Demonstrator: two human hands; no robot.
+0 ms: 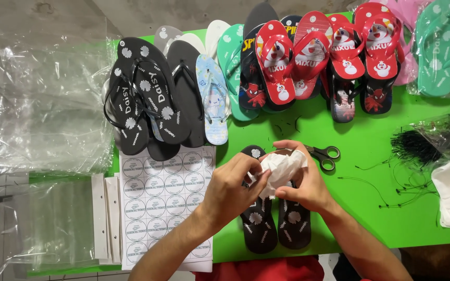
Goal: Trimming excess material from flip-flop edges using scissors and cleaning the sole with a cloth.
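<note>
A crumpled wad of white tissue paper point(282, 167) is gripped by both hands over a pair of black flip-flops point(259, 229) with white flower prints, lying on the green table point(371, 156). My left hand point(231, 188) pinches the wad's left side. My right hand point(303, 182) curls around its right side and underside. The hands and paper hide the upper parts of the pair.
Many flip-flops line the table's far edge: black ones point(144, 99), a light blue one point(212, 99), red ones point(277, 62), teal ones point(438, 49). Scissors point(323, 154) lie right of my hands. A round-sticker sheet point(165, 198), clear plastic bags point(48, 104) and black ties point(415, 148) surround them.
</note>
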